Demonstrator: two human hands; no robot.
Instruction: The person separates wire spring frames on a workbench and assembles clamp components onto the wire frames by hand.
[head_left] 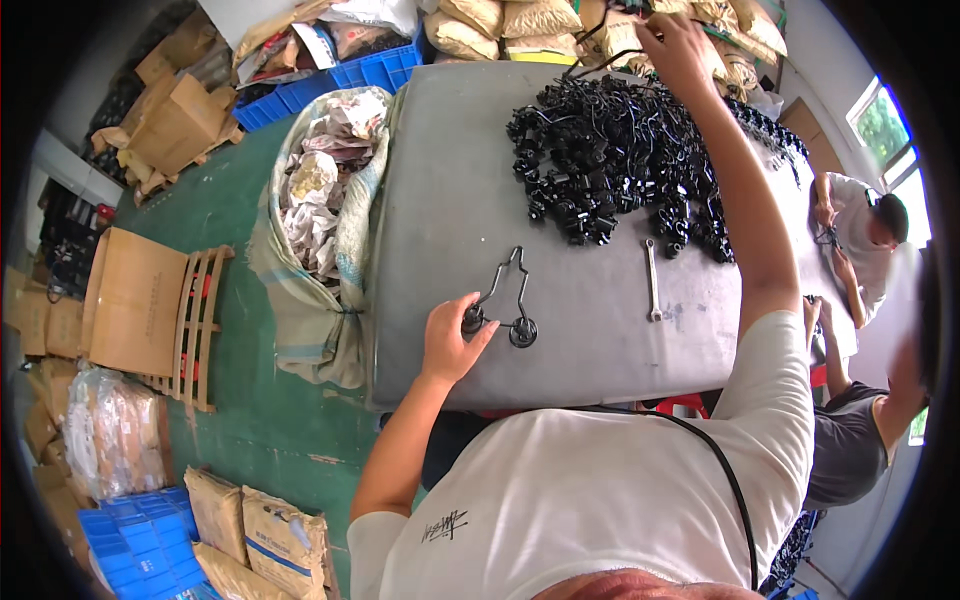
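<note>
On the grey table [440,200] lies a bent black wire frame [522,285] with a round black wheel at each lower end. My left hand [453,342] has its fingers on the left wheel, its thumb stretched toward the right wheel [523,332]. My right arm reaches across a large tangled pile of similar black wire-and-wheel parts [610,150]. At the table's far edge my right hand [680,50] has its fingers closed around a thin black bent wire piece [605,62], partly lost against the bags behind. A metal wrench [653,280] lies right of the frame.
An open woven sack of crumpled paper [330,190] stands against the table's left side. Filled bags [540,18] and a blue crate [375,70] line the far side. Two people work at the right, one in white [858,235], one in dark grey [850,450]. Cardboard [135,300] stands left.
</note>
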